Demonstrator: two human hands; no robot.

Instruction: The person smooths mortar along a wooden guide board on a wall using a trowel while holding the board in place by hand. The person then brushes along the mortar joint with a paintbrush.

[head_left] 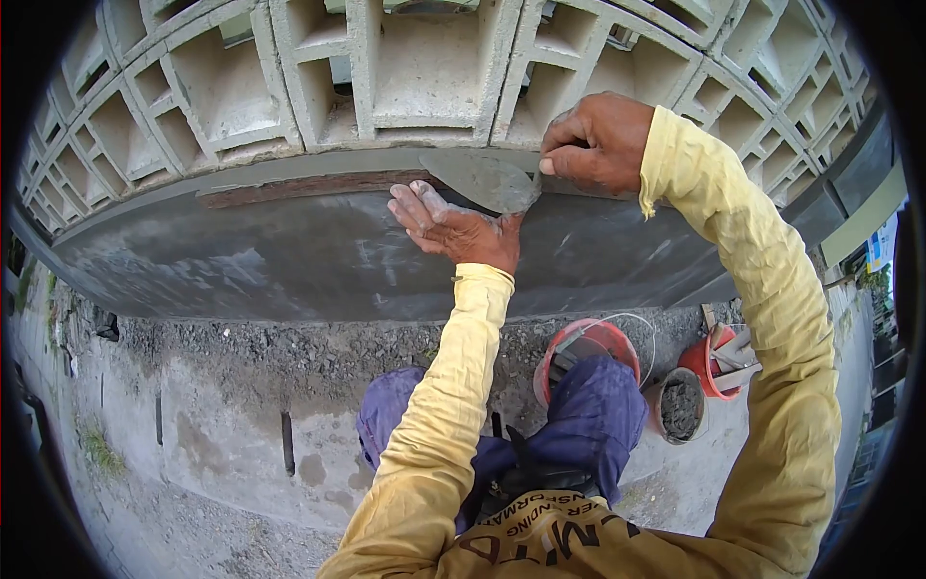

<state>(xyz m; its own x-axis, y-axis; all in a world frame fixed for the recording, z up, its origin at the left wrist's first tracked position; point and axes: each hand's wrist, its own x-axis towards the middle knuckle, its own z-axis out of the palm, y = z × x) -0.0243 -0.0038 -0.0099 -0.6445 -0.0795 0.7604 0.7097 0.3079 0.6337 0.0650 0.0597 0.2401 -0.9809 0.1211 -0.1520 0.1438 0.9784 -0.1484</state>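
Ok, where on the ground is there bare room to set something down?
The bare concrete ground left of the person's blue-trousered knees is free, bordered above by the gravel strip under the grey rendered wall. The right is crowded: an orange plastic bucket, a small pot of dark mortar and a red bucket with tools sit together.

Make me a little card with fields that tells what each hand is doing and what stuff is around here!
right hand: shut on the handle of a trowel
trowel: blade lies on the grey wet plaster, just under the concrete vent blocks
left hand: open, flat on the plaster below the blade
on the ground: red bucket, small bucket of mortar
sleeves: yellow
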